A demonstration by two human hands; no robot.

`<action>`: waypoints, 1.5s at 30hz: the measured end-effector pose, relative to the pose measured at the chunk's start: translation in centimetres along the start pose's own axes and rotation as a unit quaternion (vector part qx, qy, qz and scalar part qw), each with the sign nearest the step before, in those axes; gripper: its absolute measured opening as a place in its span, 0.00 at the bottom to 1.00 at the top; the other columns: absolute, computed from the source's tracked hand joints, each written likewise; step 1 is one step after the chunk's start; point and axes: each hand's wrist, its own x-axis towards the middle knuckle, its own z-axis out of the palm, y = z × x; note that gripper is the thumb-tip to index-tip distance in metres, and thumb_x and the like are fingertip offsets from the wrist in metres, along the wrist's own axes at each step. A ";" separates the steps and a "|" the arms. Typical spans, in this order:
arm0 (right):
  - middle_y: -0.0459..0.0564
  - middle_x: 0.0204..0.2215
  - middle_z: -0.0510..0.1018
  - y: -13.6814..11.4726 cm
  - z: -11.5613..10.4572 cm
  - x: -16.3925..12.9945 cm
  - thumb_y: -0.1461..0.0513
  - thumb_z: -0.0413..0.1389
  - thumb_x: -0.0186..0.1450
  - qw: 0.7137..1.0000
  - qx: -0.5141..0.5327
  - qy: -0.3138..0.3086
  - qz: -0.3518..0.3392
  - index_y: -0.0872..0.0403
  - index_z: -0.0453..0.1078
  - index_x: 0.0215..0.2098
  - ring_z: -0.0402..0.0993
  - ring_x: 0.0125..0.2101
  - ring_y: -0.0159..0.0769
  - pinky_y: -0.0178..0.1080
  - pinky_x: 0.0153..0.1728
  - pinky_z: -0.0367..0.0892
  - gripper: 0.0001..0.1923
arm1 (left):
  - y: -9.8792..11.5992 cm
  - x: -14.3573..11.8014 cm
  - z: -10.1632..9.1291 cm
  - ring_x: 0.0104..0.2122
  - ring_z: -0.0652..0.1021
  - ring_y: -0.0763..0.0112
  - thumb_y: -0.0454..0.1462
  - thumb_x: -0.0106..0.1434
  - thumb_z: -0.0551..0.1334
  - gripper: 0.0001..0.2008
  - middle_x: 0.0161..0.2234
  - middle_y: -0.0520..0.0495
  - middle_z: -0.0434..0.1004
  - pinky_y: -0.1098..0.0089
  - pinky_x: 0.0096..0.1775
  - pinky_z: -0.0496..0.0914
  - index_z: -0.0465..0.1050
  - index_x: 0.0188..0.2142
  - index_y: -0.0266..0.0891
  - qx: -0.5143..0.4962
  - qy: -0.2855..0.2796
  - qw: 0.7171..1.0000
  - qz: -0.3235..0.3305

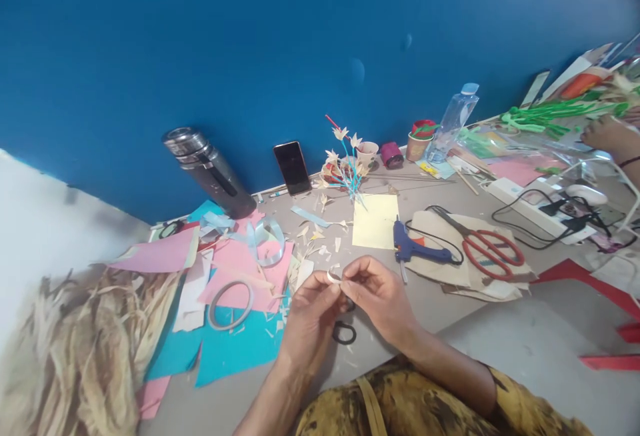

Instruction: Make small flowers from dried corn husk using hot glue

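A small cream-coloured curled strip (333,276), perhaps of dried husk, is pinched between the fingertips of my left hand (311,313) and my right hand (383,299). Both hands meet low over the front part of the table, thumbs and forefingers closed on the strip. Partly hidden under them is a black loop (345,333) that looks like a scissor handle. Cream scraps (325,249) are scattered just beyond my fingers. Further back, husk flowers on blue stems (353,173) stand against the wall.
To the right lie a blue glue gun (423,249) and red-handled scissors (493,253). A tape roll (230,323), coloured paper (240,356) and dried husks (75,356) spread leftward. A flask (215,173) and phone (293,168) stand behind. Another person's hand (607,135) is far right.
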 end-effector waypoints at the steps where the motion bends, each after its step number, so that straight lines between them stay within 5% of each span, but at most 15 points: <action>1: 0.45 0.24 0.74 0.0 -0.1 0.0 0.51 0.65 0.61 1.000 -0.013 -0.003 0.000 0.52 0.69 0.34 0.73 0.23 0.33 0.39 0.27 0.74 0.16 | 0.0 0.1 0.0 0.28 0.71 0.74 0.38 0.54 0.74 0.10 0.27 0.52 0.73 0.72 0.33 0.66 0.74 0.29 0.38 -0.007 -0.003 1.000 -0.006; 6: 0.44 0.24 0.77 -1.1 -1.9 1.7 0.57 0.60 0.64 0.967 -0.248 -0.001 -0.059 0.51 0.71 0.33 0.71 0.24 0.33 0.36 0.27 0.66 0.06 | 0.6 0.5 -0.2 0.31 0.75 0.71 0.36 0.53 0.73 0.11 0.31 0.49 0.75 0.71 0.33 0.69 0.72 0.27 0.37 -0.020 0.018 1.000 -0.001; 13: 0.51 0.40 0.82 -3.6 -2.5 8.4 0.60 0.53 0.69 0.742 -0.667 0.049 -0.052 0.50 0.75 0.42 0.77 0.42 0.42 0.38 0.39 0.64 0.08 | 1.6 0.4 -1.6 0.27 0.74 0.73 0.34 0.53 0.72 0.10 0.26 0.52 0.72 0.73 0.30 0.68 0.71 0.28 0.38 -0.014 0.027 0.999 0.014; 17: 0.56 0.45 0.80 -2.8 -1.7 11.1 0.60 0.53 0.69 0.699 -0.713 0.051 -0.018 0.53 0.74 0.46 0.76 0.47 0.46 0.39 0.41 0.65 0.11 | 1.9 -0.2 -2.8 0.27 0.73 0.74 0.33 0.54 0.72 0.10 0.24 0.52 0.71 0.75 0.29 0.66 0.71 0.30 0.38 -0.017 0.018 1.000 0.000; 25: 0.60 0.44 0.79 0.2 -2.0 13.4 0.60 0.56 0.67 0.695 -0.715 0.063 -0.029 0.56 0.74 0.47 0.76 0.45 0.48 0.41 0.40 0.65 0.12 | 2.4 -1.3 -4.7 0.25 0.71 0.76 0.34 0.54 0.73 0.11 0.23 0.53 0.71 0.76 0.29 0.66 0.72 0.32 0.38 0.000 0.026 1.000 0.007; 32: 0.54 0.40 0.80 0.6 -2.7 12.9 0.63 0.55 0.68 0.728 -0.669 0.076 -0.128 0.52 0.76 0.41 0.75 0.43 0.42 0.37 0.40 0.64 0.07 | 4.0 -0.7 -5.0 0.29 0.74 0.74 0.39 0.52 0.76 0.13 0.28 0.51 0.75 0.75 0.30 0.68 0.73 0.29 0.39 0.032 0.041 0.999 0.009; 39: 0.49 0.31 0.78 0.0 -1.3 10.2 0.65 0.57 0.68 0.831 -0.382 0.039 -0.403 0.52 0.74 0.34 0.71 0.29 0.34 0.36 0.33 0.67 0.06 | 6.1 2.3 -4.2 0.42 0.78 0.66 0.39 0.47 0.78 0.14 0.43 0.45 0.80 0.70 0.38 0.73 0.76 0.27 0.38 0.074 0.047 0.996 0.026; 45: 0.48 0.31 0.78 -0.3 0.0 8.2 0.66 0.58 0.67 0.864 -0.309 0.011 -0.398 0.52 0.74 0.34 0.71 0.28 0.33 0.35 0.30 0.66 0.05 | 4.6 3.4 -3.6 0.32 0.78 0.70 0.40 0.48 0.78 0.14 0.30 0.45 0.80 0.71 0.35 0.71 0.78 0.27 0.35 0.066 -0.042 0.997 -0.011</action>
